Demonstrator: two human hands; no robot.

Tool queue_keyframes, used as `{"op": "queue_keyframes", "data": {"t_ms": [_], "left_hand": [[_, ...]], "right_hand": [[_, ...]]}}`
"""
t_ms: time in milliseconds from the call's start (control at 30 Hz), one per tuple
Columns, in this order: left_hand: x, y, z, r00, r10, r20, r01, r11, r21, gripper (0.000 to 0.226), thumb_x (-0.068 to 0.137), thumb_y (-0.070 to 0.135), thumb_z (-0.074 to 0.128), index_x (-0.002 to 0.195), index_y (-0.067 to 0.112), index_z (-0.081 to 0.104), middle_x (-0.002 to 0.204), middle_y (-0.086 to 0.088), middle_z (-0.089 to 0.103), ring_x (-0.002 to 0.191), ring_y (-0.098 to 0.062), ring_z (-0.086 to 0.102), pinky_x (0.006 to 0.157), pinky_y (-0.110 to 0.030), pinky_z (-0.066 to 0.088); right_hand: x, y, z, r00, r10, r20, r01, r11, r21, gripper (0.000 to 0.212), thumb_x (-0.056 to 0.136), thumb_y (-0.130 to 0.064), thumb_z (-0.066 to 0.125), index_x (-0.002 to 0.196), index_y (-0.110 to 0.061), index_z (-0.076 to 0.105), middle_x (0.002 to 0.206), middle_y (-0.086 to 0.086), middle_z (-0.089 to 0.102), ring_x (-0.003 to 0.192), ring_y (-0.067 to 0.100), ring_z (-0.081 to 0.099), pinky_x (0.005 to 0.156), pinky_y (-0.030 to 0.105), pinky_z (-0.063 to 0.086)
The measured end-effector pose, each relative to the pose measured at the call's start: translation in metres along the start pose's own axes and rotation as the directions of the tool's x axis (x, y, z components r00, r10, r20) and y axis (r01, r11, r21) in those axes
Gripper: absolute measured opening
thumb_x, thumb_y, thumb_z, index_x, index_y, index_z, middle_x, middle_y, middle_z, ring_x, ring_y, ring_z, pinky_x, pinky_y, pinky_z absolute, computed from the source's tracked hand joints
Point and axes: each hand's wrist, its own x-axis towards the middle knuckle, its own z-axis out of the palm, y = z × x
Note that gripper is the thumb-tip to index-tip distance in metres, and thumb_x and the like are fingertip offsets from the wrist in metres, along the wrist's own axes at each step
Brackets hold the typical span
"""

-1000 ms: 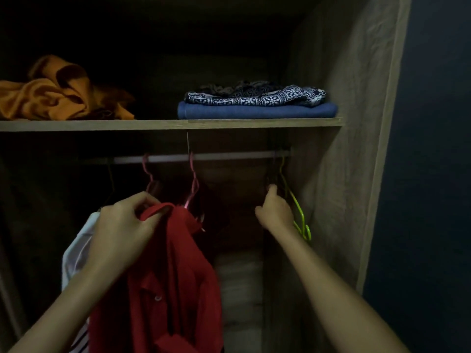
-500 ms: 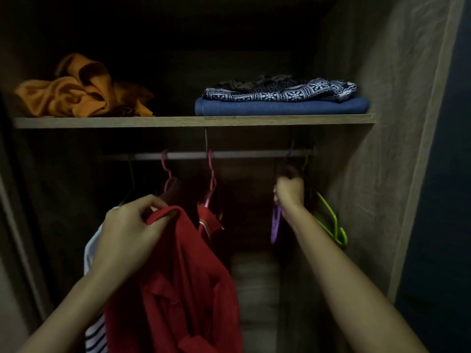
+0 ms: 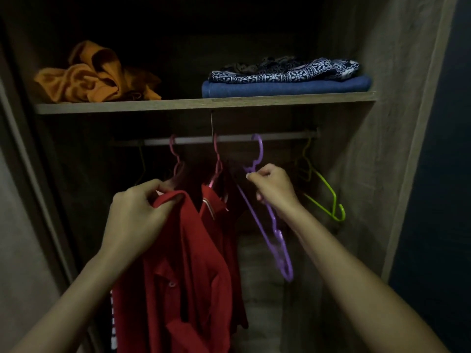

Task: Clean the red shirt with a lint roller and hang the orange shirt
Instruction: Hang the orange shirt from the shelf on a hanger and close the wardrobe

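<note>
Nearest, two bare forearms are reaching up into a dim wardrobe. The left hand point(image 3: 139, 212) is gripping the collar of the red shirt point(image 3: 183, 271), fingers curled over the fabric's top edge, so the shirt is hanging straight down below the grip with its buttoned front facing out. The right hand point(image 3: 274, 189) is pinching the purple hanger point(image 3: 274, 240) near its neck; the hanger's body is slanting down and to the right beneath the hand, while its hook is rising above the fingers, close to the rail point(image 3: 229, 139); whether it is touching the rail is unclear.

Just behind the red shirt, two pink hangers point(image 3: 218, 159) are hooked on the rail, and a striped garment is peeking out at the shirt's lower left edge. Farther right, a green hanger point(image 3: 328, 197) is hanging near the wardrobe's side wall.

Farthest and highest, on the shelf point(image 3: 178, 106), the orange shirt point(image 3: 94, 75) is lying crumpled at the left, well apart from both hands. At the right, a patterned cloth point(image 3: 288, 71) is lying on a folded blue garment point(image 3: 285, 88).
</note>
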Motion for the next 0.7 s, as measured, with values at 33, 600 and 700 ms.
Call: {"op": "queue_keyframes", "data": {"t_ms": [33,600,700], "left_hand": [[-0.001,0.000,-0.002,1.000,0.000,0.000,0.000,1.000,-0.002,0.005,0.078,0.029,0.074,0.077,0.027,0.071,0.064,0.008,0.067,0.061,-0.003,0.062,0.053,-0.023,0.046],[-0.007,-0.040,-0.017,0.981,-0.192,0.008,0.192,0.981,-0.001,0.013,0.076,0.037,0.075,0.076,0.024,0.072,0.072,0.007,0.070,0.071,-0.009,0.063,0.062,-0.025,0.044],[-0.005,-0.042,-0.022,0.977,-0.189,0.101,0.193,0.980,-0.039,0.017,0.070,0.040,0.076,0.075,0.023,0.072,0.069,0.008,0.067,0.065,-0.004,0.058,0.059,-0.020,0.041]], "right_hand": [[-0.004,-0.002,0.001,1.000,0.018,0.023,-0.019,0.999,0.039,0.018,0.083,-0.019,0.068,0.087,-0.020,0.050,0.049,-0.003,0.056,0.032,0.008,0.048,0.040,0.021,0.036],[-0.055,-0.029,0.006,0.898,-0.359,0.253,0.421,0.869,-0.259,0.055,0.088,-0.049,0.063,0.047,-0.012,0.057,0.045,0.001,0.060,0.044,0.013,0.061,0.051,0.025,0.046],[-0.065,-0.034,0.006,0.970,-0.149,0.193,0.154,0.988,-0.010,0.053,0.093,-0.045,0.058,0.058,-0.005,0.055,0.041,0.009,0.058,0.032,0.025,0.054,0.038,0.025,0.042]]}}
